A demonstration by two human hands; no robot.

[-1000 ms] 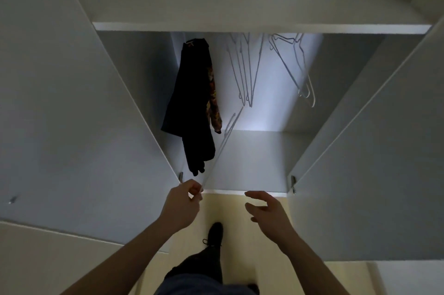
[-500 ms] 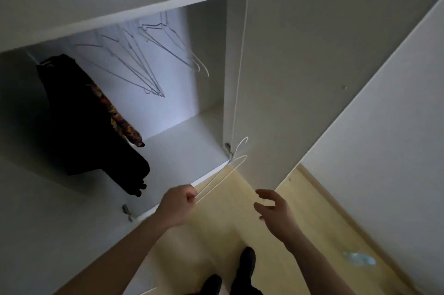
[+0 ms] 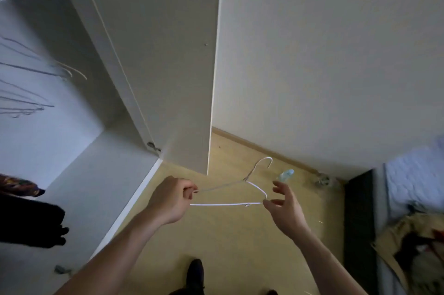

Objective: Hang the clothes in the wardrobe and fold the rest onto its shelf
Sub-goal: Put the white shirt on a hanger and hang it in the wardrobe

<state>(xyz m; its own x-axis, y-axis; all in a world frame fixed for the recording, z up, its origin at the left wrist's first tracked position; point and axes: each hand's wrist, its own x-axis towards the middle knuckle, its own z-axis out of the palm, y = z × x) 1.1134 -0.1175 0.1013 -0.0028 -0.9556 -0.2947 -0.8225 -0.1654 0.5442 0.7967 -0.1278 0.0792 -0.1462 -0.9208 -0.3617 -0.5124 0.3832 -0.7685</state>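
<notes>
A thin white wire hanger point(image 3: 249, 189) hangs in the air over the floor, hook pointing up and away. My left hand point(image 3: 171, 197) pinches its left corner. My right hand point(image 3: 283, 205) is at its right corner with spread, relaxed fingers, fingertips touching the wire. The open wardrobe point(image 3: 91, 189) lies to the left, with a dark garment point(image 3: 28, 222) hanging at the left edge and several bare hangers point(image 3: 31, 92) on its rail. A heap of clothes point(image 3: 418, 246) lies at the lower right on a bed.
The wardrobe's right door point(image 3: 173, 66) stands open just beyond my hands. A white wall point(image 3: 336, 54) fills the right. On the wooden floor point(image 3: 228, 241) near the skirting lies a small clear bottle point(image 3: 286, 174). My dark shoe point(image 3: 195, 275) is below.
The view has swung right, away from the wardrobe interior toward the wall and bed. The hanger came out with my left hand, and my right hand has reached its other corner.
</notes>
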